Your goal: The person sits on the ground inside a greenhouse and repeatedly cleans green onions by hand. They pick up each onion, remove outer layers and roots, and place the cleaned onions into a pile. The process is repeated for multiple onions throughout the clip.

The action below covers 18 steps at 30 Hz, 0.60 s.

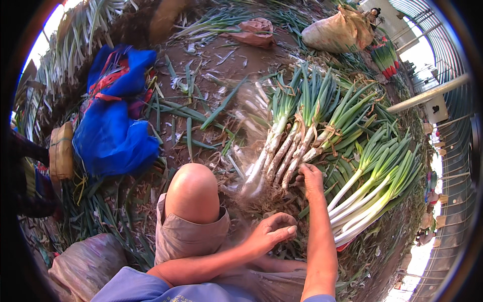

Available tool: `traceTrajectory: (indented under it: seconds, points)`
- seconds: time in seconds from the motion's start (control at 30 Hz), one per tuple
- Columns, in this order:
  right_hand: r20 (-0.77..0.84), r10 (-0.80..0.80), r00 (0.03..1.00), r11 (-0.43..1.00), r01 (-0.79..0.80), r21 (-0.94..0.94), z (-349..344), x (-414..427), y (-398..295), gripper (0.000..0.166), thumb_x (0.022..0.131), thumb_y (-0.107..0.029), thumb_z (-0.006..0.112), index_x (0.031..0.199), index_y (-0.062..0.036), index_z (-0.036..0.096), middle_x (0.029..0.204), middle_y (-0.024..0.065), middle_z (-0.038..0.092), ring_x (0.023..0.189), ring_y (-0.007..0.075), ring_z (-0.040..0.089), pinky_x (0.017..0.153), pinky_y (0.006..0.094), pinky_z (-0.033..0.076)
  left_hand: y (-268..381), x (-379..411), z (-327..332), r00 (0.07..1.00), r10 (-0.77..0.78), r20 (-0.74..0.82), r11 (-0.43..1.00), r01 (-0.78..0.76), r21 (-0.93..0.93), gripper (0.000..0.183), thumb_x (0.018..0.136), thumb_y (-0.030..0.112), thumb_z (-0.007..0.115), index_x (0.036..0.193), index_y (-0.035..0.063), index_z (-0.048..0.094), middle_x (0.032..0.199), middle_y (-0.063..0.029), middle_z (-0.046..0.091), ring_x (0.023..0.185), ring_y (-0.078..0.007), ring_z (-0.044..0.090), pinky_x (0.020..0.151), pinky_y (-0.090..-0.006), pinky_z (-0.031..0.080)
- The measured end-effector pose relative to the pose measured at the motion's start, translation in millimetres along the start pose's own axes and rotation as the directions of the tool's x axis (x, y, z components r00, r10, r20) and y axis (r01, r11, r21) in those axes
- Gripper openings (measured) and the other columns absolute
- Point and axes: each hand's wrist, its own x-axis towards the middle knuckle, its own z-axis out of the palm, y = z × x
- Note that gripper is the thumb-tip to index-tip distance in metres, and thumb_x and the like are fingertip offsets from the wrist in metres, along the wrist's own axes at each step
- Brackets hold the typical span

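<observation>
A pile of unpeeled Welsh onions (290, 151) lies before me, with dry leaves and soil-stained white shanks, their roots towards me. My right hand (311, 180) is at the right side of these roots, fingers curled; whether it grips a stalk is hidden. Closer to my body, my left hand (277, 229) hovers with thumb and forefinger apart and nothing visible between them. Right of my right forearm rests a bundle of cleaned Welsh onions (362, 204) with bright white shanks. Their lower ends are partly behind the forearm.
Blue netting (117, 139) lies at left near a yellowish block-shaped object (61, 151). A stuffed sack (336, 32) stands at the far right, and red-tied onion bundles (385, 60) are beyond it. My bent knee (192, 192) rises at centre; leaf scraps litter the soil.
</observation>
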Motion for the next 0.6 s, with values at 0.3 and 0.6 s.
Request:
traceTrajectory:
  seconds: [0.3,0.6]
  points:
    - [0.035,-0.222,0.974,0.943,0.223,-0.247,22,23,44,0.032,0.084,-0.022,0.071,0.099,0.0054,0.062,0.086,0.0077,0.065,0.076,0.0176,0.057,0.072,0.034,0.047,-5,1,-3,0.997,0.016,-0.077,1.0,-0.018,-0.023,0.034,0.09,0.023,0.066,0.112,-0.0001,0.055,0.098,-0.0053,0.061,0.087,-0.0122,0.059,0.078,-0.0268,0.049]
    - [0.099,-0.293,0.951,0.88,0.309,-0.362,3,-102,-55,0.022,0.086,-0.02,0.066,0.089,-0.001,0.057,0.071,0.0016,0.056,0.063,0.0112,0.049,0.057,0.0277,0.042,-7,9,-13,0.957,-0.008,-0.29,0.987,-0.039,-0.157,0.032,0.09,0.022,0.064,0.113,0.0026,0.054,0.097,-0.0078,0.061,0.084,-0.0146,0.06,0.072,-0.0285,0.052]
